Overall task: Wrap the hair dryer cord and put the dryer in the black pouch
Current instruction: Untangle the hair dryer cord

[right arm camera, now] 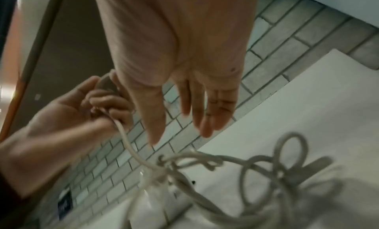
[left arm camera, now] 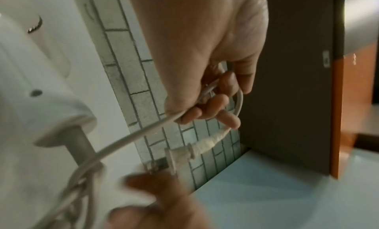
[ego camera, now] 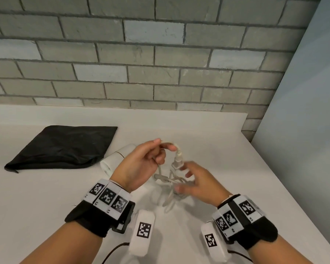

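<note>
The black pouch (ego camera: 63, 147) lies flat on the white table, at the left. Just right of it lies the white hair dryer (ego camera: 115, 160), partly hidden by my left hand (ego camera: 164, 145). That hand is raised and its fingers (left arm camera: 213, 102) curl round the grey cord (left arm camera: 131, 138) close to the plug. The plug (ego camera: 177, 159) hangs below them, prongs down. My right hand (ego camera: 185, 178) hovers beside the plug, its fingers (right arm camera: 215, 112) straight and holding nothing. Loose tangled cord loops (right arm camera: 256, 172) lie on the table under it.
The white table (ego camera: 208, 134) stands against a grey brick wall (ego camera: 141, 63). Its right edge runs diagonally beside a pale side wall (ego camera: 303, 130). White tagged camera blocks hang under both wrists, near the table's front.
</note>
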Demonstrator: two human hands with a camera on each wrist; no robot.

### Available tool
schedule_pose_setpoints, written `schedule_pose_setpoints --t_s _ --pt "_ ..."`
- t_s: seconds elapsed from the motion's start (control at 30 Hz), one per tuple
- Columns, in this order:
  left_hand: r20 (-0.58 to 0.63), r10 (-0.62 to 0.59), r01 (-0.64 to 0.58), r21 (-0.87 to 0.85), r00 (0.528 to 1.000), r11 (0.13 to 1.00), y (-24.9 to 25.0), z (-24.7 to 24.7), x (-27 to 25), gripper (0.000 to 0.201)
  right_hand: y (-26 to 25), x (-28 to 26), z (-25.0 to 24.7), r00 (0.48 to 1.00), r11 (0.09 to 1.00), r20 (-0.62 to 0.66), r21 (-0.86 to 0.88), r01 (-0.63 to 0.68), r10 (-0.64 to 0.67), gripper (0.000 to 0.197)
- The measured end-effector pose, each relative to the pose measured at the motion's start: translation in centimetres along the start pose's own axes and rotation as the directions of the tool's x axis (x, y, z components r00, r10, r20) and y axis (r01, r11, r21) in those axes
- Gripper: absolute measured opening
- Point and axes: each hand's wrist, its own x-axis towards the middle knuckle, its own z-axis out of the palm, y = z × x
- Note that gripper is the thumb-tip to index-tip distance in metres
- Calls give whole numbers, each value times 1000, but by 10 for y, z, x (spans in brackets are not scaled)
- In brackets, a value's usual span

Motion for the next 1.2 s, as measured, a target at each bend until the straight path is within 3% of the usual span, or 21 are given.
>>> schedule_pose_setpoints --t_s 0.07,0.17,0.3,0.47,0.6,0.67,0.73,0.8,0.83,0.9,0.97,1.1,1.2 --pt "1 30 -30 -47 1000 998 4 -2 0 48 12 1 10 996 987 87 -163 12 3 35" --pt "40 36 -35 -7 999 999 9 -4 -3 49 18 5 12 999 999 50 -26 -20 21 5" --pt "-28 15 -14 54 999 998 9 -14 -7 38 13 6 3 994 956 -14 276 -97 105 13" --pt "-11 -66 66 317 998 946 -17 -30 -20 19 5 5 -9 997 944 -56 329 -33 55 11" --pt "-19 -61 58 675 998 736 -43 -36 -20 32 -7 6 -18 1000 940 -1 342 -6 7 23" --pt "13 -27 8 749 1000 663 -44 -33 -18 32 -10 8 -23 997 914 -6 400 -65 73 26" --pt "54 8 -47 769 999 638 -42 -32 -15 24 -11 9 -28 993 890 -26 446 -93 117 27" --pt "19 52 -48 766 998 641 -36 -27 -11 11 -12 8 -32 995 929 -64 369 -43 72 24" --pt "-10 98 -52 794 995 606 -33 -25 -9 15 -11 7 -32 996 954 -88 301 -4 32 21" --pt "8 162 -77 903 987 423 -30 -20 -3 25 -12 6 -34 989 986 -148 158 49 -25 15" --pt "22 118 -55 958 993 281 -28 -16 2 25 -11 6 -37 974 998 -227 55 43 -30 13" --pt "14 -10 -12 982 1000 191 -35 -17 6 29 -9 6 -46 918 959 -374 282 -24 133 18" --pt "-6 -51 11 994 999 112 -37 -17 10 26 -13 5 -51 883 814 -425 574 94 198 24"
